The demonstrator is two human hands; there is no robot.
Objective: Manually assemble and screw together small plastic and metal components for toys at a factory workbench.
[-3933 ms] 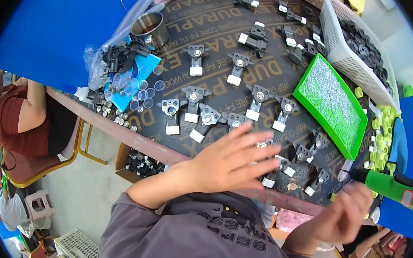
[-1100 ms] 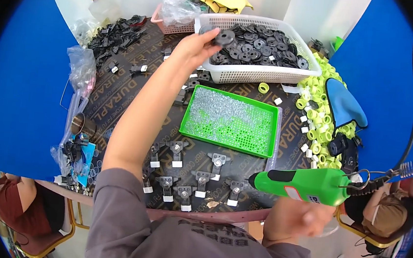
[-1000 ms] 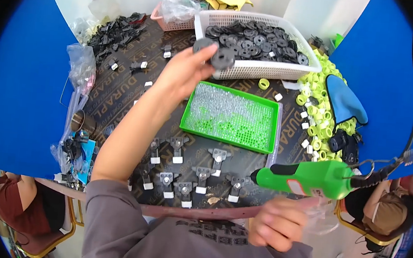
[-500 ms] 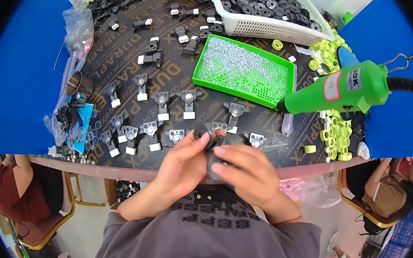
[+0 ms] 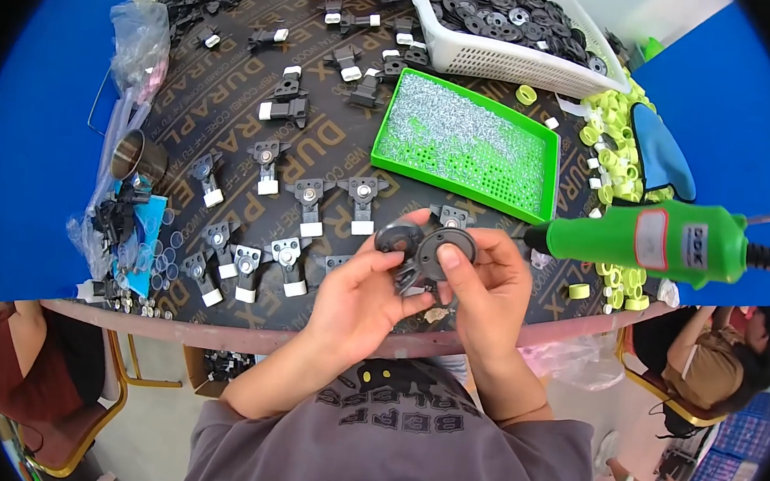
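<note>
My left hand is closed around a black plastic part with a rounded housing, held just above the table's near edge. My right hand grips a flat black disc, its thumb lying across the disc's face. Disc and housing are side by side; whether they are joined I cannot tell. Just beyond my fingers sits a black bracket, partly covered by the right hand. More black brackets with white ends stand on the table to the left.
A green electric screwdriver hangs at the right. Behind lie a green tray of small metal pieces and a white basket of black discs. Yellow-green rings lie right; a metal cup and clear rings lie left.
Both hands have come up and away from my body, and the right hand now holds a disc facing upward beside the left hand's part. The screwdriver has swung to a more level position.
</note>
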